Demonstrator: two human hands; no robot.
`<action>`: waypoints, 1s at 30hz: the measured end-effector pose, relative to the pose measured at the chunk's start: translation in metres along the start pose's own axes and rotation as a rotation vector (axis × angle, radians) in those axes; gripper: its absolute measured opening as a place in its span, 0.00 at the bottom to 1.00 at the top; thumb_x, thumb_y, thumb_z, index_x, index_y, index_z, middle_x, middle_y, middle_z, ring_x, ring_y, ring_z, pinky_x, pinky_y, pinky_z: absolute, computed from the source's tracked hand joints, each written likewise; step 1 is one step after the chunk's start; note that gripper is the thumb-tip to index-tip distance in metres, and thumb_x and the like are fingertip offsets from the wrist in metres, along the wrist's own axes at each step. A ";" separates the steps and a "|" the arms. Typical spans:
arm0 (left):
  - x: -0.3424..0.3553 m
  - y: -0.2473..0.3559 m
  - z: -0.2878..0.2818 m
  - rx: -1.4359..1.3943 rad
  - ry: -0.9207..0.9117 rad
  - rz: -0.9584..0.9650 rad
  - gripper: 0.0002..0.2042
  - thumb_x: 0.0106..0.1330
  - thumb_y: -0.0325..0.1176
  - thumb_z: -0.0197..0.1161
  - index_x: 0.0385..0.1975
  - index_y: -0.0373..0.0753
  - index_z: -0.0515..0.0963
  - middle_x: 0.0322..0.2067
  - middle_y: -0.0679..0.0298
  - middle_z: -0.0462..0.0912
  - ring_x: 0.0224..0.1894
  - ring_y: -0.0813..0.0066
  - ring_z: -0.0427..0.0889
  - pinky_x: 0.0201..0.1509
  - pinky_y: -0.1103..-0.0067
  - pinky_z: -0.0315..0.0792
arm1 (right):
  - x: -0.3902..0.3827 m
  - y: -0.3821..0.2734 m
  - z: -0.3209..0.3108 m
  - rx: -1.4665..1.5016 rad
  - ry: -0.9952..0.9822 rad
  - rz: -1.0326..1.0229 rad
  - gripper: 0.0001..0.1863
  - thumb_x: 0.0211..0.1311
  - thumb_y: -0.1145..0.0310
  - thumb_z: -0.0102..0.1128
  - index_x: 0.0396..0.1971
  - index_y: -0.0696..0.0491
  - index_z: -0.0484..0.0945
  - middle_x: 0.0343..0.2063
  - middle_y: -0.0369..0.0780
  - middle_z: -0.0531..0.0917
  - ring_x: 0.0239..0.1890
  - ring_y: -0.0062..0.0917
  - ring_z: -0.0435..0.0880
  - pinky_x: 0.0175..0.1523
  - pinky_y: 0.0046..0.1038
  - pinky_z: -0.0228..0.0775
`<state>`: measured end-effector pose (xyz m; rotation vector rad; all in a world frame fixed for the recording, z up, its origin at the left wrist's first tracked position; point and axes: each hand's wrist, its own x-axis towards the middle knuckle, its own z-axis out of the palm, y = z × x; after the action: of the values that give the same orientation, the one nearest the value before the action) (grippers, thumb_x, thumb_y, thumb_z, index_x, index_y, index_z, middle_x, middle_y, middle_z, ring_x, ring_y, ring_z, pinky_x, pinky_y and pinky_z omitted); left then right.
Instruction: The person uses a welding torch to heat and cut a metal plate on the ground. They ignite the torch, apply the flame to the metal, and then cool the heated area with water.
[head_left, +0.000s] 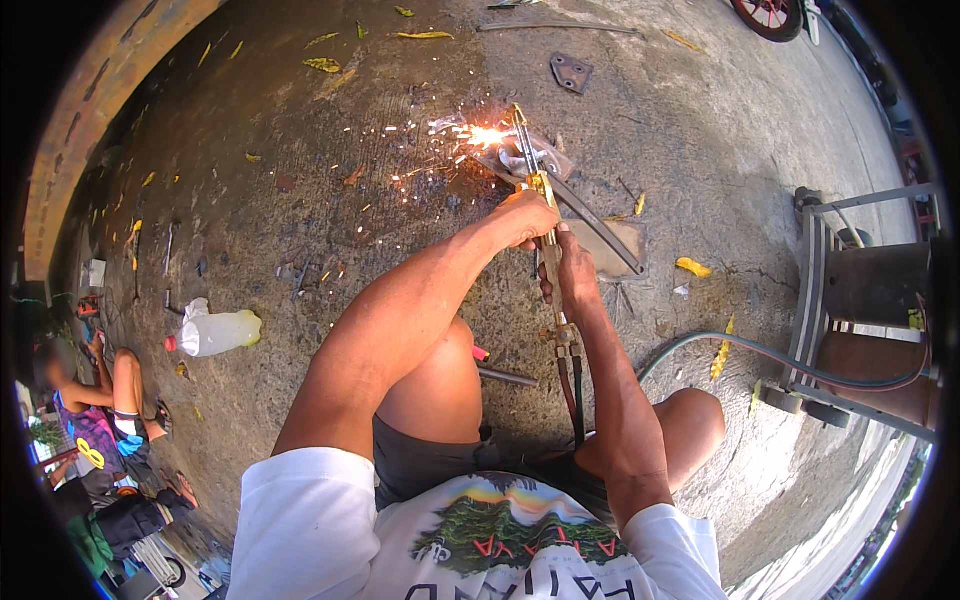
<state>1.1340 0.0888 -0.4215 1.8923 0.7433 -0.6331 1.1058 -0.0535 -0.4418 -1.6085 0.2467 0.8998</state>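
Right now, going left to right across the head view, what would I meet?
Seated person, plastic bottle with red cap, left hand, right hand, wheeled metal cart.

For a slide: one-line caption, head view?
Left hand and right hand grip a cutting torch, with bright sparks flying near its tip above concrete ground.

Sparks (486, 135) flare bright beside the cutting torch (541, 187), left hand (530, 215) wrapped round its front, right hand (573, 265) just behind! Steel flat bar (603, 226) lying alongside, plastic bottle (222, 332) off left, wheeled cart (811, 290) over right.
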 end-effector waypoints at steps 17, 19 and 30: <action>-0.008 0.001 -0.003 0.018 0.005 0.014 0.11 0.66 0.33 0.57 0.40 0.35 0.81 0.33 0.60 0.84 0.27 0.70 0.80 0.17 0.76 0.73 | 0.002 0.003 0.000 -0.004 -0.011 -0.002 0.34 0.70 0.36 0.40 0.39 0.57 0.74 0.18 0.37 0.73 0.14 0.23 0.71 0.17 0.30 0.63; -0.006 -0.001 -0.002 0.013 0.014 0.009 0.11 0.65 0.33 0.57 0.40 0.36 0.82 0.33 0.61 0.84 0.27 0.70 0.80 0.17 0.76 0.74 | 0.001 0.003 0.000 -0.007 -0.013 0.000 0.34 0.70 0.36 0.40 0.39 0.57 0.74 0.18 0.37 0.73 0.14 0.23 0.71 0.17 0.30 0.63; -0.010 0.002 -0.003 0.011 0.029 -0.010 0.10 0.65 0.32 0.57 0.38 0.34 0.83 0.33 0.59 0.84 0.29 0.69 0.81 0.19 0.74 0.74 | -0.003 -0.001 0.003 -0.007 0.001 0.015 0.33 0.70 0.36 0.41 0.37 0.56 0.74 0.18 0.37 0.73 0.14 0.23 0.71 0.18 0.31 0.63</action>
<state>1.1289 0.0880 -0.4118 1.9129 0.7695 -0.6181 1.1032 -0.0518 -0.4384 -1.6153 0.2575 0.9123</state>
